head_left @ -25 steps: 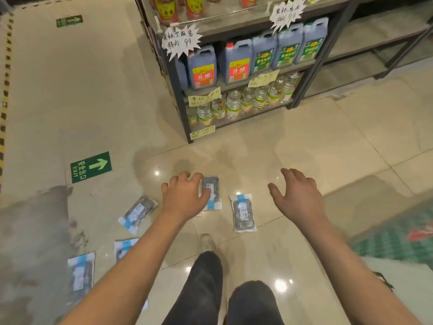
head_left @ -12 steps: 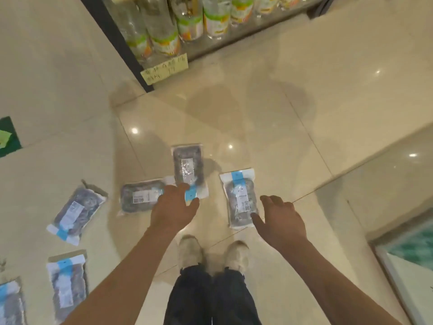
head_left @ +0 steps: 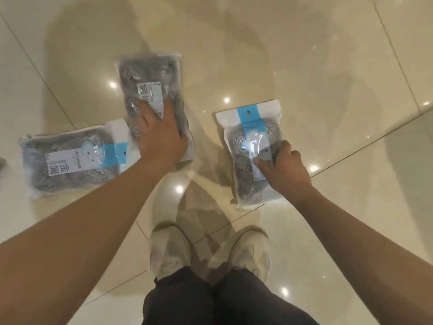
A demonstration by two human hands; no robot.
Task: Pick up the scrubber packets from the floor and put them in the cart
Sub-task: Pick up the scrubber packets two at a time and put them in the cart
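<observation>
Three clear scrubber packets, steel wool inside, blue-white labels, on floor.

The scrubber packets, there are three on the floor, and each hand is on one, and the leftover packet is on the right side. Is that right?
Nearly. The head view shows the leftover packet on the left side, not the right. The left hand rests on the middle packet, and the right hand is on the right packet. All three lie on the floor.
</observation>
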